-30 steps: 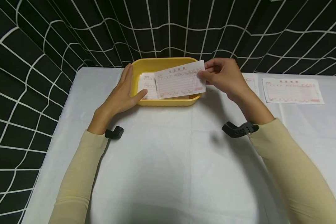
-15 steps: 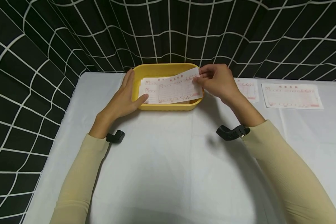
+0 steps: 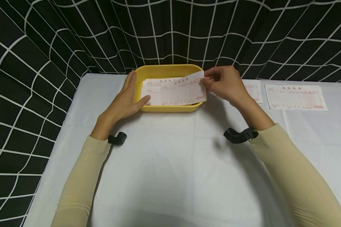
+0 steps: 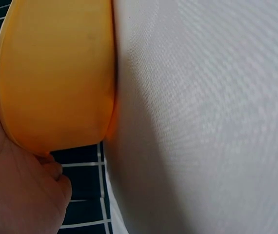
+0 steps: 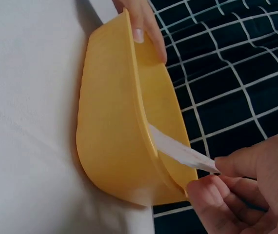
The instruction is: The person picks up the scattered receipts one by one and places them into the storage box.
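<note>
A yellow plastic bin [image 3: 170, 108] stands at the back of the white-covered table, with several printed receipt slips [image 3: 153, 90] lying in it. My left hand [image 3: 125, 97] holds the bin's left end, its thumb over the front rim and its fingers along the side. My right hand [image 3: 225, 83] pinches one receipt slip [image 3: 184, 91] by its right end between thumb and fingers. That slip slants down into the bin over the other slips, its held corner raised above the right rim. The right wrist view shows the pinched slip [image 5: 178, 150] edge-on.
To the right lie a receipt slip [image 3: 296, 97] and another slip [image 3: 253, 90] partly hidden behind my right hand. A black curtain with a white grid [image 3: 182, 31] hangs along the back and left edges of the white tablecloth [image 3: 170, 164].
My right hand has lowered the receipt slip into the bin, over the others, and then shifted slightly right. The left hand keeps its place on the bin. The head view has tilted a little.
</note>
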`<state>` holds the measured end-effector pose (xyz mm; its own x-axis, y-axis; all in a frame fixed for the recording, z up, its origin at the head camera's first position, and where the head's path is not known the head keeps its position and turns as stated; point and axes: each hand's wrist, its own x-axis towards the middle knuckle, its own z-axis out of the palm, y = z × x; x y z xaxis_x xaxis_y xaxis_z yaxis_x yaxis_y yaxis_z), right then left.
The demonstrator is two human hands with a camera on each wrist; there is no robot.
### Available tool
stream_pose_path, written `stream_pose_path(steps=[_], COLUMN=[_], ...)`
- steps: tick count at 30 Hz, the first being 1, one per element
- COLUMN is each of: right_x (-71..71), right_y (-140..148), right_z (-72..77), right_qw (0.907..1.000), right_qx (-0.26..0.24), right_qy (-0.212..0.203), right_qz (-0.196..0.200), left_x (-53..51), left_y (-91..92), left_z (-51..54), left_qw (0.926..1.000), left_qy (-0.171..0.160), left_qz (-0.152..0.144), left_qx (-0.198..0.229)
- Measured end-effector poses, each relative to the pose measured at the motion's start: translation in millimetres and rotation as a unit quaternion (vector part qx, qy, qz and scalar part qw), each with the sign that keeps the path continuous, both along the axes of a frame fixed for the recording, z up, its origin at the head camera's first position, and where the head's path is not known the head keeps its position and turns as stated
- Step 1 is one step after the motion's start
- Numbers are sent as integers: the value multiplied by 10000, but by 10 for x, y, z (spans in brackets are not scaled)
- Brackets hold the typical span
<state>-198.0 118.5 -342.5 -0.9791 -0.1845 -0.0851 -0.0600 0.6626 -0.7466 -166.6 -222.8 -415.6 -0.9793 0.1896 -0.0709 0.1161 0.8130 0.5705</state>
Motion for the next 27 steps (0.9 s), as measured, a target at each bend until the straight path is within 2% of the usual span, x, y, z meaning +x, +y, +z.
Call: stream_pose_path(steps=[8,15,23,27], right_x=[25,124,270,299], right_y=[123,353,777,961], right_z=[-8,-77,-254,-360], right_qw=[9996,9984,9934,9919], right_qx=[-100,-146,-470,-472], right_qy=[219,487,722,824], right_qz=[146,-235,-761,-842], left_x=[6,9,9,11], left_y=[-6,-5,5,9], left_z=[-4,-5,-9,-5], left_qw=[10000,10000,10000,10000], left_qy=[-19,-6,53,14], left_qz=[18,23,29,36], left_qx=[8,-17,-13,-34])
